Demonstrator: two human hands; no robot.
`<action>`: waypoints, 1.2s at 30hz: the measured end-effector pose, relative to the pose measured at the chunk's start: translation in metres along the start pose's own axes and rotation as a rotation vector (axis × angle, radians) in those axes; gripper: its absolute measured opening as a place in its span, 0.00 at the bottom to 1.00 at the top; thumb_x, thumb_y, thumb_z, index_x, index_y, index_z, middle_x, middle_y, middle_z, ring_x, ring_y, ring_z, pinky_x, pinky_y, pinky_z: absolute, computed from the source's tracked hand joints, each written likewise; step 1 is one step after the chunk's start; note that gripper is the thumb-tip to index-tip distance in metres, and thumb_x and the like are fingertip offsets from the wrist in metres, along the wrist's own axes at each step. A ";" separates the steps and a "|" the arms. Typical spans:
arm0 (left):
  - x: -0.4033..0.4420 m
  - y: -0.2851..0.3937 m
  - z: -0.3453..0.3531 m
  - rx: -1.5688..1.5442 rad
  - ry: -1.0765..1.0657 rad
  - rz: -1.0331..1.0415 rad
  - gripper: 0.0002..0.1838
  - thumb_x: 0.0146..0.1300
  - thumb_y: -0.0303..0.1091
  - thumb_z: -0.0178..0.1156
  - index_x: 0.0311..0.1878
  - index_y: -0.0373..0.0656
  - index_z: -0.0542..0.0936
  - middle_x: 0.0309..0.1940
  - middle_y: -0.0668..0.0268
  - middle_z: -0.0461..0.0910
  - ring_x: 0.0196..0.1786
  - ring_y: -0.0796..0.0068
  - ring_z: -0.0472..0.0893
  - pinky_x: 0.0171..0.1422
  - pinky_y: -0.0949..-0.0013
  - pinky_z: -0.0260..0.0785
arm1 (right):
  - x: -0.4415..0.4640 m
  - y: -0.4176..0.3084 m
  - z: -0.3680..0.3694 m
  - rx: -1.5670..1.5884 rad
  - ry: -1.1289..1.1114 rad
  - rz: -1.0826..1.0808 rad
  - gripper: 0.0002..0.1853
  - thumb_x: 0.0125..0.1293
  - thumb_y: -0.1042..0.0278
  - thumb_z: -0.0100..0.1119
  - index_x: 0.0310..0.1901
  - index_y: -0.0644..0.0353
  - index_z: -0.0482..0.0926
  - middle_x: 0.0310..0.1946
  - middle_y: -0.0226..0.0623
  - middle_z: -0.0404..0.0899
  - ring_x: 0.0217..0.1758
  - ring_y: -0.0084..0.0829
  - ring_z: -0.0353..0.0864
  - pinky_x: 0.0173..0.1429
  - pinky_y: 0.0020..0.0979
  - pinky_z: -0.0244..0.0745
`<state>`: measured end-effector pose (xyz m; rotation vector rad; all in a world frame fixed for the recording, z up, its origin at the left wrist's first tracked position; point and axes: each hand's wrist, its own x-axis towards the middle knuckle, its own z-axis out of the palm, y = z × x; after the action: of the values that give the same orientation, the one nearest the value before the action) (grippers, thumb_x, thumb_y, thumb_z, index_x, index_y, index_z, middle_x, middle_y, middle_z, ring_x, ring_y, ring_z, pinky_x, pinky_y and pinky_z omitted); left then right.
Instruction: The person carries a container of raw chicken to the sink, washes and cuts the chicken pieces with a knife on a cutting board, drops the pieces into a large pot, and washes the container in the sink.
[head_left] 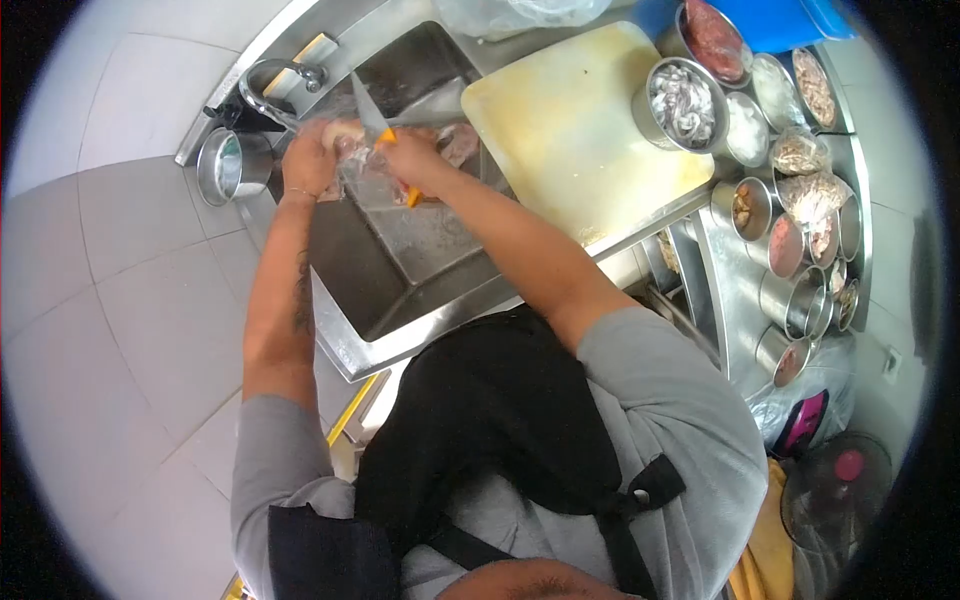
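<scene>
My right hand (412, 162) is wrapped round the orange handle of a knife (369, 107), whose blade points up and away over the sink (400, 290). Beside it, my left hand (310, 158) grips a pale piece of raw meat (346, 134) below the faucet (312, 77). Another piece of meat (460, 146) shows just past my right hand, by the sink wall. Clear plastic or water glistens under both hands; I cannot tell which. The fingertips of both hands are partly hidden.
A large worn cutting board (570, 130) lies right of the sink. On it stands a metal container of whitish strips (683, 103). Several metal containers of meat crowd the right counter, with a blue tray (770, 25) behind. An empty metal pot (222, 168) sits left of the sink.
</scene>
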<state>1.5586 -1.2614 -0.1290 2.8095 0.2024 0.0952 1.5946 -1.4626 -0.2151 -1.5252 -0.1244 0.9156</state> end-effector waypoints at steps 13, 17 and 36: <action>0.005 -0.004 0.037 -0.212 0.140 0.049 0.14 0.62 0.33 0.72 0.51 0.48 0.88 0.48 0.54 0.88 0.54 0.43 0.87 0.59 0.47 0.80 | -0.041 0.019 0.021 -0.369 0.102 -0.131 0.20 0.79 0.61 0.58 0.63 0.67 0.74 0.51 0.63 0.86 0.54 0.59 0.89 0.58 0.56 0.80; 0.012 0.000 0.023 0.008 0.175 0.053 0.15 0.58 0.29 0.73 0.51 0.48 0.88 0.46 0.55 0.89 0.52 0.44 0.87 0.59 0.49 0.80 | -0.039 0.058 0.060 -0.382 0.063 -0.148 0.25 0.79 0.64 0.57 0.71 0.66 0.68 0.52 0.62 0.85 0.40 0.56 0.91 0.44 0.53 0.85; 0.020 -0.052 0.048 0.186 0.228 -0.089 0.20 0.62 0.28 0.62 0.56 0.47 0.89 0.58 0.49 0.88 0.63 0.47 0.86 0.68 0.52 0.77 | -0.092 0.021 0.076 -0.127 -0.117 0.133 0.20 0.81 0.58 0.54 0.64 0.64 0.71 0.46 0.58 0.86 0.32 0.47 0.91 0.32 0.44 0.84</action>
<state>1.5759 -1.2241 -0.1903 2.9648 0.4084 0.3961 1.4777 -1.4598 -0.1824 -1.6122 -0.1696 1.1211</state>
